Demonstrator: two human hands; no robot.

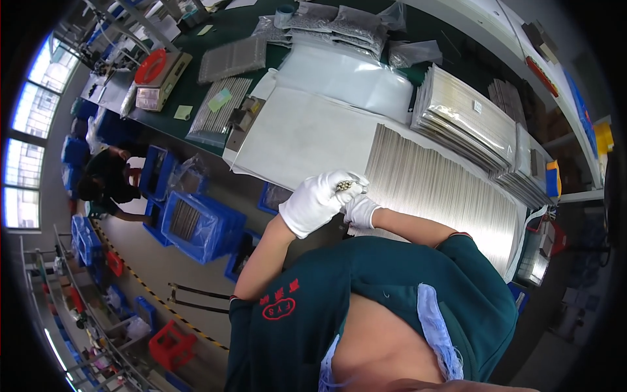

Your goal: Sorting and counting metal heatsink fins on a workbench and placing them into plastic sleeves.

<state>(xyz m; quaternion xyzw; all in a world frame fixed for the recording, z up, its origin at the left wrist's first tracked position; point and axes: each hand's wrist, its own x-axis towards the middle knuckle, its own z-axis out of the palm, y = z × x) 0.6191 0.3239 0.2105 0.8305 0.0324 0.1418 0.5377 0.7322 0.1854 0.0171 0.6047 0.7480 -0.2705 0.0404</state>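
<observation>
Metal pieces [344, 186] | in left hand [312, 204], near laid-out rods [437, 189] | left fingers clenched around them; right hand [360, 212] (partly hidden): cannot tell | probably stiff, slippery; best gripped around as 1 bunch

On the table [228, 25], clocked from the left hand [310, 204]: rods [437, 189] lie at 3 o'clock | stacked packs [460, 124], 2 | bags [356, 26], 12 | scale [157, 81], 10 | off-table, crate [220, 228], 9
</observation>
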